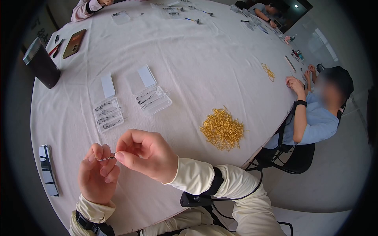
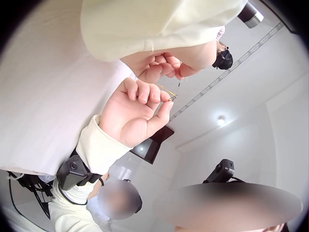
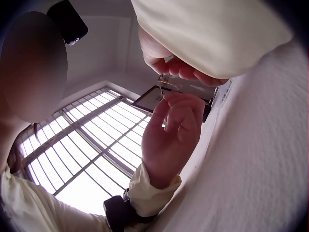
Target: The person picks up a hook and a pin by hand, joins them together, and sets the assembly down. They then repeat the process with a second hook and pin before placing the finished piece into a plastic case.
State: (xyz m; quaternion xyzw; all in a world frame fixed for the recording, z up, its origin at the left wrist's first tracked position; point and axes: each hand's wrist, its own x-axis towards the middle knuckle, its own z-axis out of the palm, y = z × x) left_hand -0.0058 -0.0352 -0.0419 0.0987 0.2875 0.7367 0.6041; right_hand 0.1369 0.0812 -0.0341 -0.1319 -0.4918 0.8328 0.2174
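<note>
In the head view my left hand (image 1: 98, 173) and right hand (image 1: 147, 155) meet above the near left part of the table. Between their fingertips runs a thin, silvery wire piece (image 1: 106, 159). My right thumb and forefinger pinch one end of it, as the left wrist view shows at the right hand (image 2: 137, 111). Its other end sits in the fingertips of my left hand (image 3: 176, 128). A small gold-coloured part (image 2: 165, 90) shows between the hands there. The exact kind of piece cannot be told.
A heap of small gold wire pieces (image 1: 222, 129) lies to the right. Two open clear boxes, a left one (image 1: 103, 112) and a right one (image 1: 159, 104), hold dark wire pieces. A tumbler (image 1: 42, 65), a phone (image 1: 74, 43) and pliers (image 1: 58, 48) stand far left. A person (image 1: 315, 114) sits at right.
</note>
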